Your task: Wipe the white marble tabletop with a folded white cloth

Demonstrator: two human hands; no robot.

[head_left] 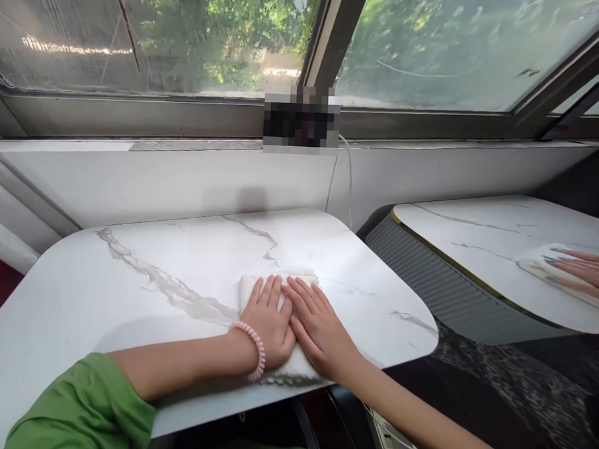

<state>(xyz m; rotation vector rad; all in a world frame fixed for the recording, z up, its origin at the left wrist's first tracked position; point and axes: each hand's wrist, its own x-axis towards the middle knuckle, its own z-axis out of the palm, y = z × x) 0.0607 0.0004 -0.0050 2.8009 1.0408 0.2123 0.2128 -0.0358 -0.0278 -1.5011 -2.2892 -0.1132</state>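
A folded white cloth (pixel 292 372) lies on the white marble-patterned table (pixel 189 259), close to its front edge. My left hand (pixel 269 324) is pressed flat on the cloth, fingers stretched forward, with a pink coiled band (pixel 252 345) around the wrist. Beside it, my right hand (pixel 320 321) also rests flat on the cloth, its fingers straight and angled to the left. The two hands touch near the thumbs. Neither hand has its fingers wrapped round the cloth, and much of it is hidden beneath them.
To the right stands a second marble-patterned table (pixel 458 238) with a ribbed grey side. Another person's hand (pixel 583 270) lies on a white cloth (pixel 541 261) there. Behind my table are a white wall (pixel 172 179), windows and a thin white cable (pixel 350 180). A blurred-out object sits on the sill.
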